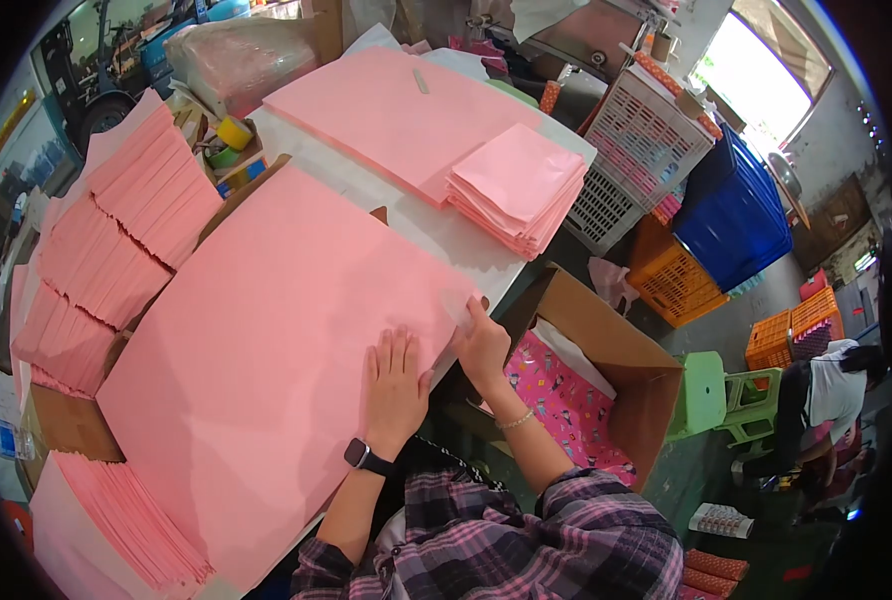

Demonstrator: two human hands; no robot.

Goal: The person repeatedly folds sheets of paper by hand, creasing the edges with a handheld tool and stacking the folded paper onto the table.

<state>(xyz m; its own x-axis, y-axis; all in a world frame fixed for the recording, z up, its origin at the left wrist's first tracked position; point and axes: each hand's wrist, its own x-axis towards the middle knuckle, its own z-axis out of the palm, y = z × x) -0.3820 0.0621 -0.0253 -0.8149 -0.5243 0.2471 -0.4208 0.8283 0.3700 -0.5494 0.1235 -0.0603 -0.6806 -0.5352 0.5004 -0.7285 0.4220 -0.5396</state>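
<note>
A large pink paper sheet [256, 350] covers the near part of the table. My left hand [396, 390] lies flat on it near the front edge, fingers stretched out. At the sheet's right corner my right hand [484, 345] is closed on a thin, pale, see-through piece [458, 310]; whether this is a scraper or a film cannot be made out. Beyond, another large pink sheet [366, 120] bears a small greyish strip [421, 82]. A pile of folded pink paper [518, 185] sits at the table's right edge.
Tall stacks of pink paper [131, 240] stand at the left, with more folded paper [126, 520] at the near left. A cardboard box [646, 400] holds pink printed material [566, 400]. Crates [656, 120], a blue bin [731, 200] and green stools [701, 395] stand right; a person [831, 400] bends there.
</note>
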